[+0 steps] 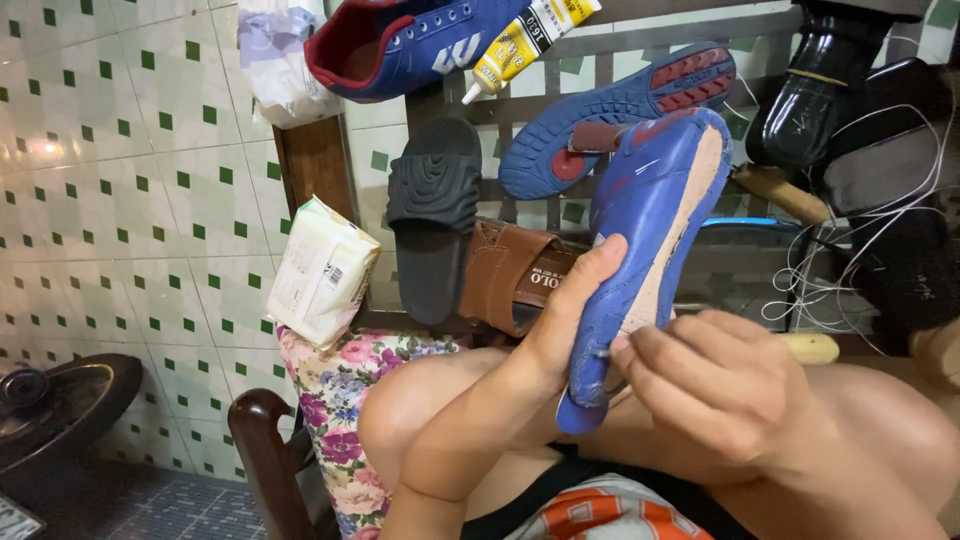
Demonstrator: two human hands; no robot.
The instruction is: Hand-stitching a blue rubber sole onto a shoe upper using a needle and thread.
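Observation:
My left hand (pixel 560 315) grips a blue sports shoe (pixel 650 215) by its side, thumb pressed on the upper, with the pale underside turned toward me and the toe pointing up. My right hand (pixel 715 385) has its fingers pinched at the shoe's lower edge, on something small and thin that I cannot make out. Both hands rest above my bare knees. A loose blue sole (pixel 615 110) with red patches lies just behind the shoe.
A second blue shoe (pixel 410 45) and a yellow glue tube (pixel 525 40) sit at the top. A black slipper (pixel 435 215), brown sandal (pixel 515 275), white packet (pixel 320 270), black shoes (pixel 830 90), white thread (pixel 850 270) and floral cushion (pixel 335 400) surround me. Tiled wall on the left.

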